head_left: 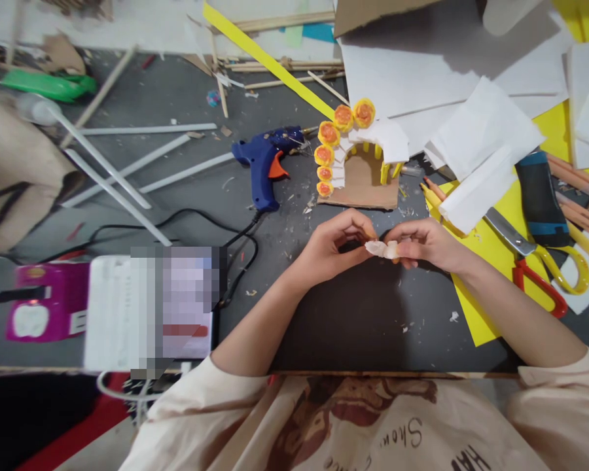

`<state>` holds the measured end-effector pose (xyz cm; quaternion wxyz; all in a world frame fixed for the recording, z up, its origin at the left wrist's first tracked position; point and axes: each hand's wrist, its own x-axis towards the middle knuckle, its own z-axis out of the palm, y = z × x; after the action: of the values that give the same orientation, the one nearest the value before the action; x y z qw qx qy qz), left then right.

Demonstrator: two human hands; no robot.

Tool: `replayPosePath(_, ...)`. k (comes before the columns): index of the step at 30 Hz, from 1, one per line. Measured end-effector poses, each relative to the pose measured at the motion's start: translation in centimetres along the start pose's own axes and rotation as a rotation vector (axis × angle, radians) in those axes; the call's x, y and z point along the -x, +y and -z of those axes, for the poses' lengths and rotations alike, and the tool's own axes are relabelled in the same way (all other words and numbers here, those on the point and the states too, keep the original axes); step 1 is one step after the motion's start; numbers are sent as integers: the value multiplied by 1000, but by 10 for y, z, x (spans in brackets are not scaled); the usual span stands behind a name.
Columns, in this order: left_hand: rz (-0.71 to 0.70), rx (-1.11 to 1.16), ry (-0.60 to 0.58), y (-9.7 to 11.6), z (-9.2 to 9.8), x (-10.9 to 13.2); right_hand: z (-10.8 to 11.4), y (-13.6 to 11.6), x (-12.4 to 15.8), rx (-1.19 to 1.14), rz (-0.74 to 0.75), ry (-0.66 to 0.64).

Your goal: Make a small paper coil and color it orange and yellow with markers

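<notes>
Both hands meet over the front of the dark table, pinching one small crumpled strip of white paper (381, 250). My left hand (341, 242) is closed on its left end with thumb and fingers. On the other end, my right hand (419, 241) is closed, its thumb pressed on the paper. Just beyond them stands a small craft model (358, 176) on a cardboard base, with a white paper arch and short yellow posts. Orange and yellow paper rosettes (328, 134) run along the arch's left side and top.
A blue glue gun (265, 163) lies left of the model, near several white glue sticks (112, 163). Scissors (525, 248) rest on yellow paper (485, 314) at right, beside pencils and white paper scraps (485, 131). A purple power adapter (49, 301) and cables are at left.
</notes>
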<state>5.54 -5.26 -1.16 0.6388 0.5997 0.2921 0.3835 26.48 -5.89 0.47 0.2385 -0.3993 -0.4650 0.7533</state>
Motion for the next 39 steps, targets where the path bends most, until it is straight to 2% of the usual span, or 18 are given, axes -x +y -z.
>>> replayPosePath(4,-37,-95,7,-3,1,0,-1,-2,1,43,11,-1)
replayPosePath(9,-75,-118,-40,1,1,-1,0,-4,1,125,18,-12)
replayPosePath(20,-52,-187,-53,2,1,0,-1,-4,2,178,35,-17)
replayPosePath(31,9,-158,92,1,-6,0,-9,-5,2,111,62,46)
replayPosePath(39,32,-67,201,-3,-11,-2,-14,-3,2,148,110,214)
